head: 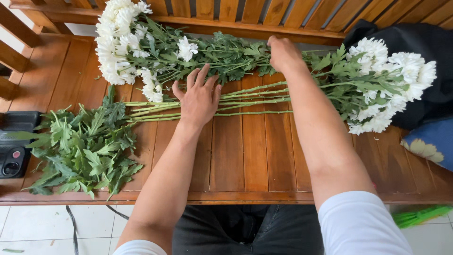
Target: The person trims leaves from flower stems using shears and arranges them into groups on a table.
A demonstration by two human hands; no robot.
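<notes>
White chrysanthemums everywhere on this wooden bench (245, 160), basically two bunches lying across the slats. Left hand (198, 97) is flat with fingers spread open, pressing down on the bare green stems (255, 101) that run sideways across the middle of the seat, not really gripping anything. Right hand (284, 53) is further back near the backrest, fingers curled shut around the leafy stems of the left bunch (141, 52), whose blooms sit up in the far left corner. The right bunch (382, 85) has its flower heads pointing the other way, resting just beside a black bag (424, 47), and its stripped stems are the ones under the left palm as far as I can tell. Pile of pulled-off leaves (80, 151) sits on the near left part of the bench, touching a black device (14, 146) at the edge. Blue cushion with a flower print (432, 144) is on the right, and something bright green (420, 216) lies on the tiled floor below.
</notes>
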